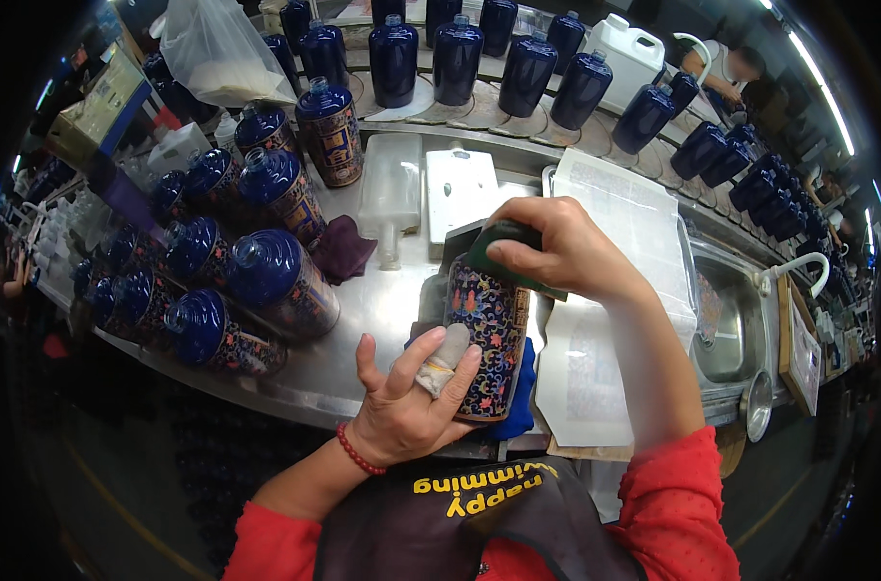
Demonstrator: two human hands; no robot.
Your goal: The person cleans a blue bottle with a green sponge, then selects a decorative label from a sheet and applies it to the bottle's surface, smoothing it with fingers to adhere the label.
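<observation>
A dark blue bottle [489, 339] with a colourful floral pattern lies on its side in front of me. My left hand [401, 412], wearing a red bead bracelet, holds the bottle at its near end. Its fingers are spread over the patterned side, and one wears a pale grey finger cover [442, 363]. My right hand [566, 247] is closed round a dark green flat tool [503, 247], possibly a scraper, at the bottle's far end. The grip hides much of the tool. Blue cloth [524, 392] shows beneath the bottle.
Several patterned blue bottles [283, 281] stand at left, beside a purple cloth [343, 250]. Ahead lie a clear bottle [390, 184] and a white box [460, 189]. Printed sheets [595, 378] are at right, before a sink [726, 334]. Plain blue bottles [457, 63] line a segmented conveyor [479, 114].
</observation>
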